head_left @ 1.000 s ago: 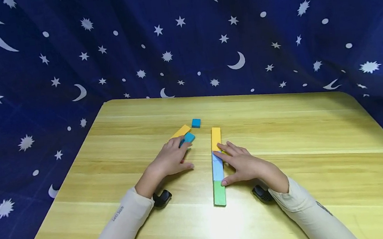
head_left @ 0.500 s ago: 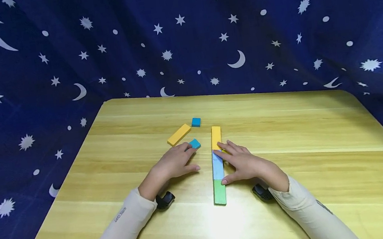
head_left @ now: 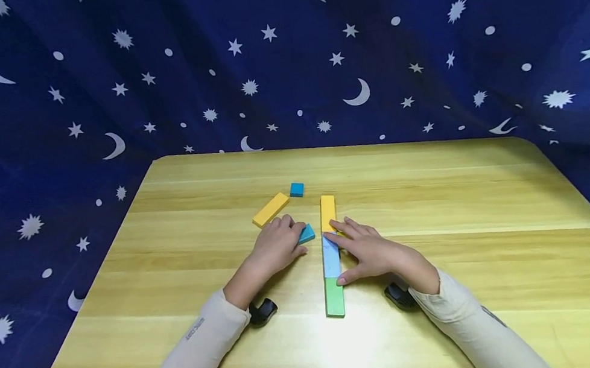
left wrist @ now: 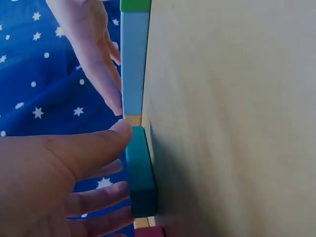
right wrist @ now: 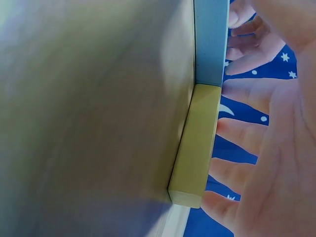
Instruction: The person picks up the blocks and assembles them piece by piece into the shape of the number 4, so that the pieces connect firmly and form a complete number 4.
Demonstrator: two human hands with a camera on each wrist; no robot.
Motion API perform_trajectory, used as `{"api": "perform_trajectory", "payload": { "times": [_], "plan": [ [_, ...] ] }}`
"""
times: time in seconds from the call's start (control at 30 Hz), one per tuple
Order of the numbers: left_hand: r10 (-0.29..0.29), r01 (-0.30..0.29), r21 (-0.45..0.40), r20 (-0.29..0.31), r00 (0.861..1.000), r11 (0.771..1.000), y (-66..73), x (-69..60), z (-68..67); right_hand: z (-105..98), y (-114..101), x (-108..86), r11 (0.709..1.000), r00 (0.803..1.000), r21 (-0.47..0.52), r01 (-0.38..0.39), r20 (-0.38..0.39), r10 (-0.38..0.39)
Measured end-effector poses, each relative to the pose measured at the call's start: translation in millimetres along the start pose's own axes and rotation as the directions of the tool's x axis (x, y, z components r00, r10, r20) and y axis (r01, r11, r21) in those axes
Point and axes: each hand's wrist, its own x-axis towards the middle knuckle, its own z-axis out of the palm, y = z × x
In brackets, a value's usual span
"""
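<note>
My left hand (head_left: 275,248) pinches a teal block (head_left: 306,233) between thumb and fingers, just left of a straight row of blocks. That row has an orange block (head_left: 328,212) at the far end, a light blue block (head_left: 330,256) in the middle and a green block (head_left: 334,298) nearest me. My right hand (head_left: 371,254) rests along the row with fingers spread and fairly straight. Under its fingers a yellow block (right wrist: 195,143) meets the light blue one. In the left wrist view a red block (left wrist: 149,231) shows past the teal one; in the head view my left hand hides it.
Behind my left hand lies a loose orange block (head_left: 270,210), set at a slant. A small blue block (head_left: 297,190) is just beyond it. The wooden table (head_left: 466,201) ends at a dark blue star-patterned cloth (head_left: 280,58).
My left hand has moved right with the teal block, closer to the row, uncovering the loose orange block. The right hand stays on the row.
</note>
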Motion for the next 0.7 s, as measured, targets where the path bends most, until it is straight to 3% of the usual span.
{"api": "perform_trajectory", "payload": {
  "times": [0.1,0.33,0.7],
  "plan": [
    [-0.018,0.017,0.034,0.031,0.999,0.999,0.8,4.3,-0.2,1.7,-1.4,1.0,1.000,1.000,0.006,0.000,0.010,0.000],
    [-0.001,0.000,0.014,0.105,0.994,1.000,4.8,10.7,-7.0,0.7,-0.1,0.7,1.000,1.000,-0.009,-0.014,0.008,0.014],
    [0.023,-0.022,-0.018,0.121,0.992,1.000,8.8,9.6,-6.6,2.1,0.8,2.6,1.000,1.000,0.004,-0.015,0.009,0.015]
  ]
}}
